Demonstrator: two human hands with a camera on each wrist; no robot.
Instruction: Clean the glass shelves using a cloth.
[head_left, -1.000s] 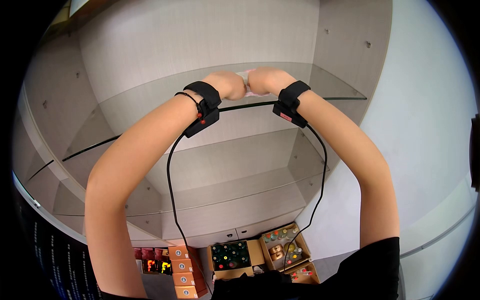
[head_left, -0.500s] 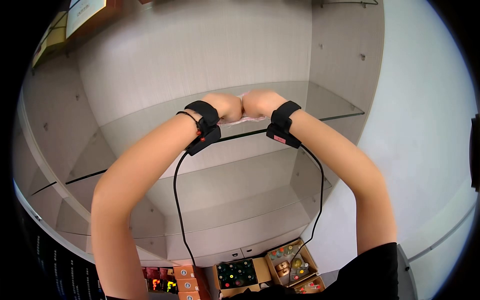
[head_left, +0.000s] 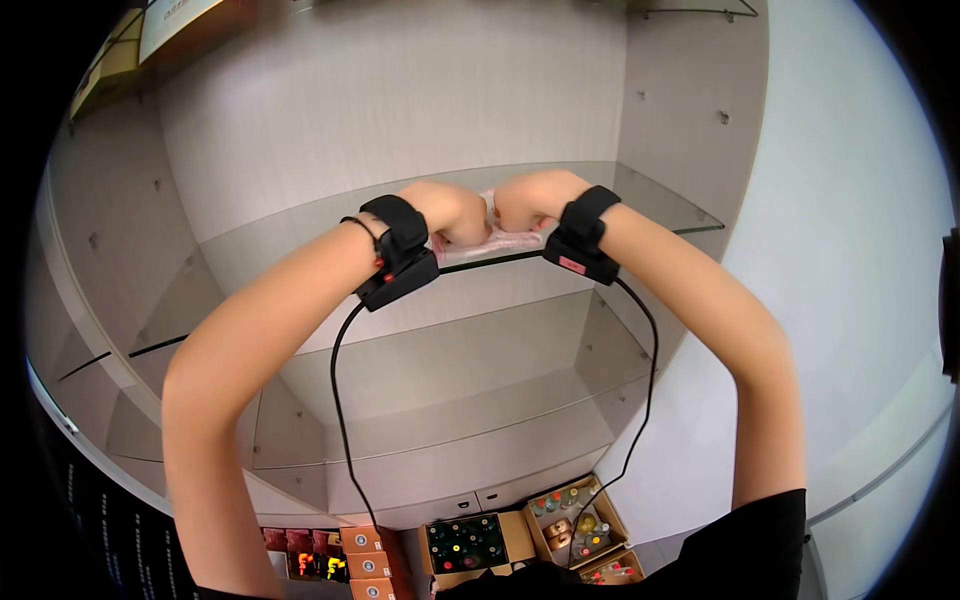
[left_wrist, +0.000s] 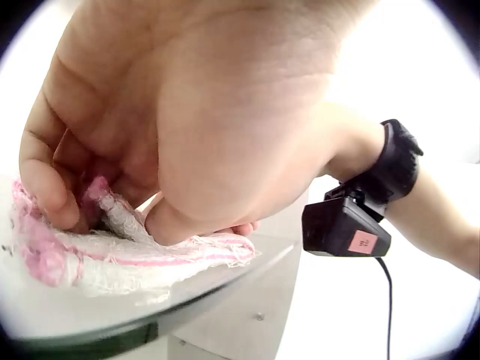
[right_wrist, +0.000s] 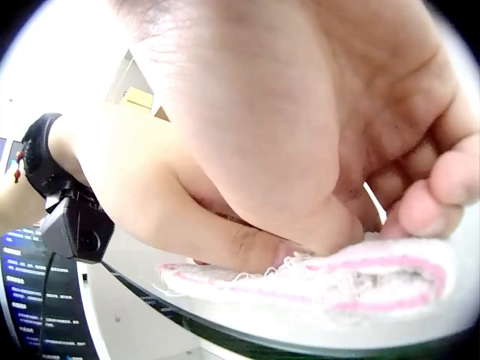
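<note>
A folded white cloth with pink stripes [head_left: 512, 241] lies on the glass shelf [head_left: 330, 222] near its front edge. Both hands are over it, close together. My left hand [head_left: 450, 212] grips the cloth; in the left wrist view its curled fingers [left_wrist: 56, 191] and thumb hold a raised fold of the cloth [left_wrist: 135, 266]. On the other side, my right hand [head_left: 535, 200] has its thumb and curled fingers on the cloth [right_wrist: 375, 283], seen in the right wrist view. The palms hide part of the cloth.
A lower glass shelf [head_left: 440, 425] runs beneath. Boxes stand at the upper left [head_left: 185, 25]. On the floor are a carton of dark bottles [head_left: 430, 550], a carton of assorted items [head_left: 615, 520] and orange boxes [head_left: 362, 540]. A cable hangs from each wrist device.
The head view has tilted upward since the first frame. Compared with half a second ago, the hands stand slightly farther apart and more of the cloth shows between and below them.
</note>
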